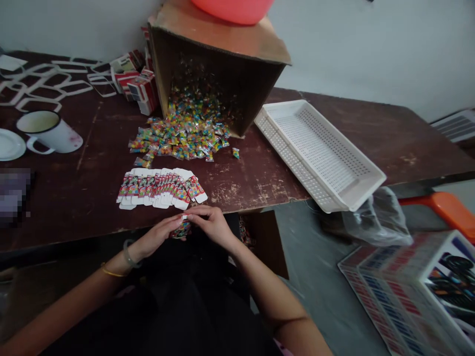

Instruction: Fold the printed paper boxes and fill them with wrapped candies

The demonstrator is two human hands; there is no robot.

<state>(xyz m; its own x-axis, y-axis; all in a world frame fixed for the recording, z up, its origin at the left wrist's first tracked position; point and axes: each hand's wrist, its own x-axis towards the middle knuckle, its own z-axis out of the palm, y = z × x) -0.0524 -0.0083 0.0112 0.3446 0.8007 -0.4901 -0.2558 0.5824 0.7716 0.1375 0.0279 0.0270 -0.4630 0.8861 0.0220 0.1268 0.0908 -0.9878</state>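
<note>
Between my two hands, at the table's front edge, is a small printed candy box [181, 228] with a white flap at its top. My left hand [163, 232] grips it from the left, fingers closed on it. On the other side my right hand [213, 225] has its fingertips pressed at the white flap. Just beyond them lies a fanned row of flat printed cartons [156, 188]. Behind that row, a heap of small wrapped candies [181, 136] spills out of a cardboard box [218, 42] lying on its side.
A white perforated plastic basket [322, 153] stands at the right, over the table's edge. To the left are an enamel mug [50, 133], a white plate [10, 145] and scattered white frames [44, 84]. An open carton [267, 242] sits below the table.
</note>
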